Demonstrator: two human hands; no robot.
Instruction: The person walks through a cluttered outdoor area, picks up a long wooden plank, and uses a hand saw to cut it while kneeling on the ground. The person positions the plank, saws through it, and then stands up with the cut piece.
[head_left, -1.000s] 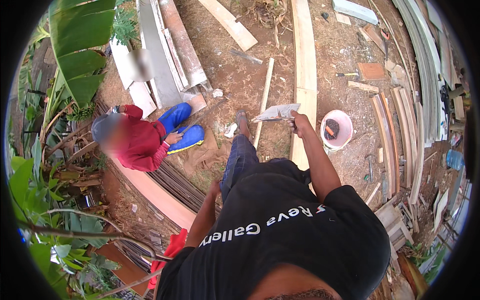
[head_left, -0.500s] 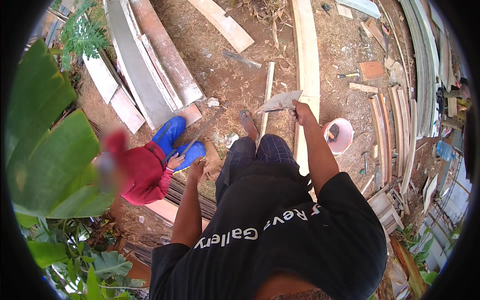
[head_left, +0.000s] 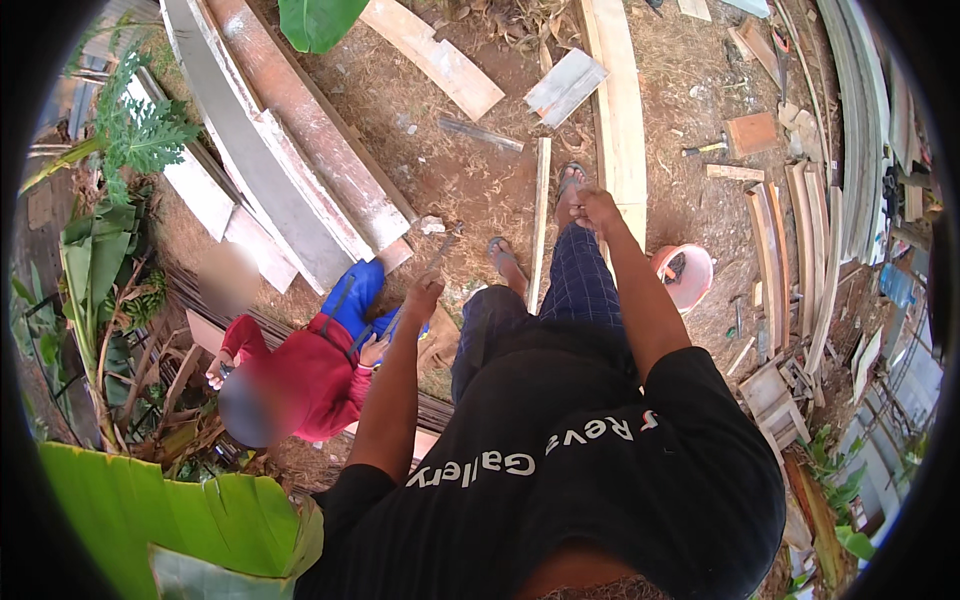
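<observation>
Grey board piece: out past the right hand (head_left: pixel 597 208) and apart from it; the grey board piece (head_left: pixel 566 87) overlaps the left edge of the long pale plank (head_left: pixel 620 125) in this view. Cannot tell whether it touches plank or ground (head_left: pixel 490 170).
Long axis: slants from near left to far right, across the plank's run; one corner points back toward the wearer's feet.
Right hand: above the wearer's leg; fingers bent, nothing seen in the grasp, gap between fingers unclear.
Left hand: the left hand (head_left: pixel 425 290), fingers curled, overlaps a long thin tool (head_left: pixel 440 257); cannot tell whether it grips it.
Room: brown soil and dry grass between piece and notched board (head_left: pixel 437 60) on its left; dry ground off the plank's right edge.
Near side: thin wooden strip (head_left: pixel 540 205), its far end just short of the piece; sandalled foot (head_left: pixel 571 183) between strip and plank.
Right of plank: pinkish bucket (head_left: pixel 690 290); farther out, brown square board (head_left: pixel 752 134) beside a yellow-and-black handle (head_left: pixel 706 148).
Left: co-worker in red top (head_left: pixel 315 375), seated near the stacked boards (head_left: pixel 310 120).
</observation>
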